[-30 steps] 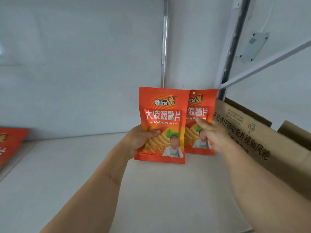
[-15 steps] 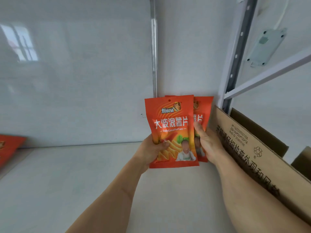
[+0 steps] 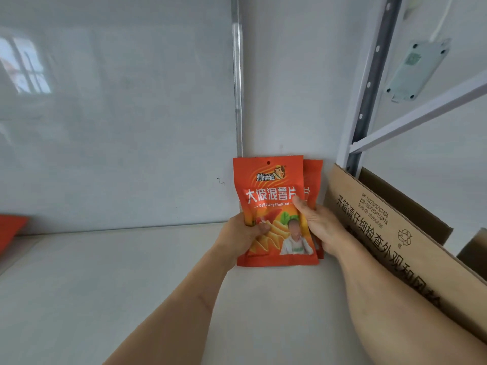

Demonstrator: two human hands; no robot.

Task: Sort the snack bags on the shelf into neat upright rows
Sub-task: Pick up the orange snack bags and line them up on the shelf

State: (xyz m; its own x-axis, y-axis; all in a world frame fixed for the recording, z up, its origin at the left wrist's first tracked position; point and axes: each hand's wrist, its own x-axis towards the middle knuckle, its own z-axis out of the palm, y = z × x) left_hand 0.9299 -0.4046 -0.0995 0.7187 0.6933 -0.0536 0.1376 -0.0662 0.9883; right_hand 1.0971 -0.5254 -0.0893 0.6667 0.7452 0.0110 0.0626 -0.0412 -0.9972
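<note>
We have slid the front bag [image 3: 274,206] over the rear bag [image 3: 313,180]; both hands, left [image 3: 242,234] and right [image 3: 320,227], grip them upright at the shelf [image 3: 105,272] corner.

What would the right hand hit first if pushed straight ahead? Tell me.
The right hand points toward the back wall; the rear snack bag stands in that line first, the white wall likely just behind it.

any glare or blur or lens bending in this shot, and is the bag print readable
Head view: soft even light; a window reflection glares on the glossy back panel at upper left. Wide-angle bending splays the rack upright and the cardboard box. The front snack bag is sharp, print legible, held by the left hand and right hand; the red bag at the left edge is blurred.
</note>
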